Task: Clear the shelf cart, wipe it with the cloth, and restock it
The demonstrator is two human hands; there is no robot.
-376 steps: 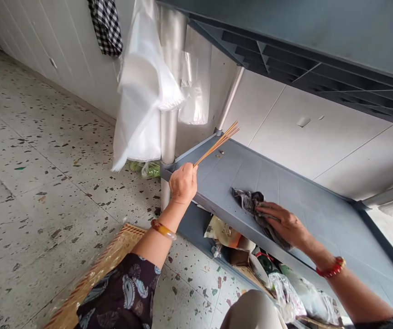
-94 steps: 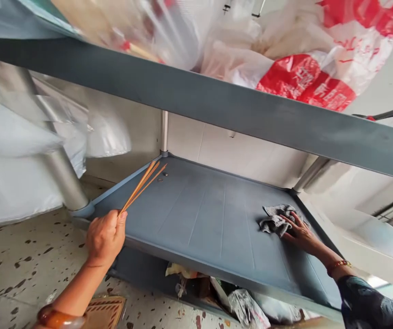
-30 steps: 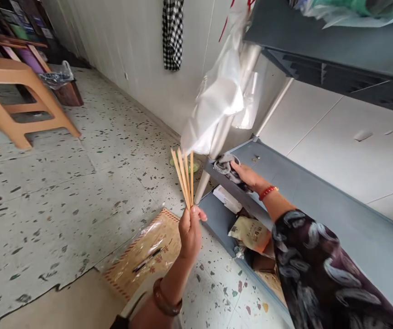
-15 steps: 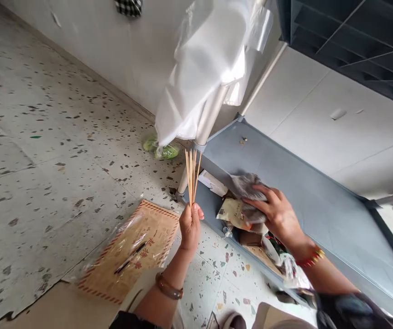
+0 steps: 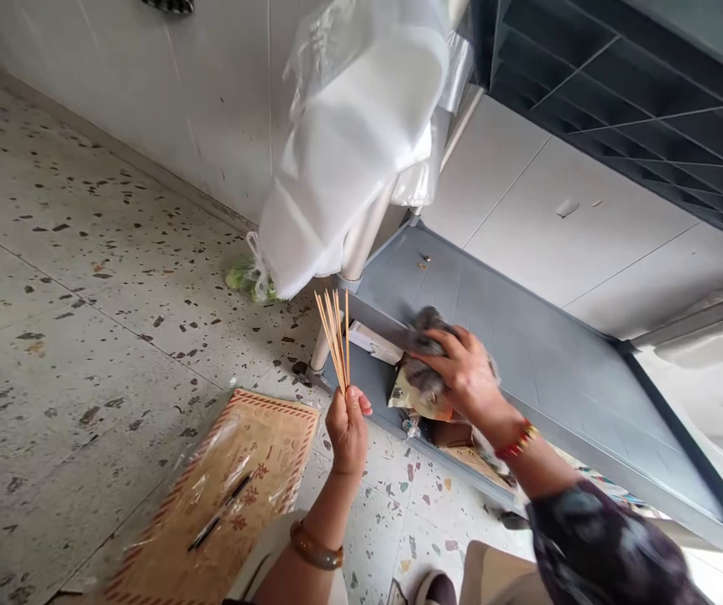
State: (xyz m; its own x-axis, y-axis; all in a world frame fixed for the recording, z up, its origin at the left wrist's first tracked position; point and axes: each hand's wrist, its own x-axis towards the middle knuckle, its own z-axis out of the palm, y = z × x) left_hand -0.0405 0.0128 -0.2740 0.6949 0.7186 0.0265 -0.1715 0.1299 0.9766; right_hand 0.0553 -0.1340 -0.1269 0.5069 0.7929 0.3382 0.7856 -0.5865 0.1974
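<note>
Sticks [image 5: 336, 336], thin and tan, stand upright in my left hand [image 5: 347, 428], which is closed around their lower ends while the tops fan out a little. My right hand [image 5: 465, 378] presses a grey rag [image 5: 427, 323] against the front edge of the blue-grey shelf [image 5: 525, 353], fingers curled over the cloth. White plastic bags [image 5: 348, 143] hang from the shelf post above the sticks. On the speckled floor [image 5: 84, 277] below my left arm lies a brown packet [image 5: 235, 487] in clear wrap, and a small green bag [image 5: 244, 276] sits near the wall.
</note>
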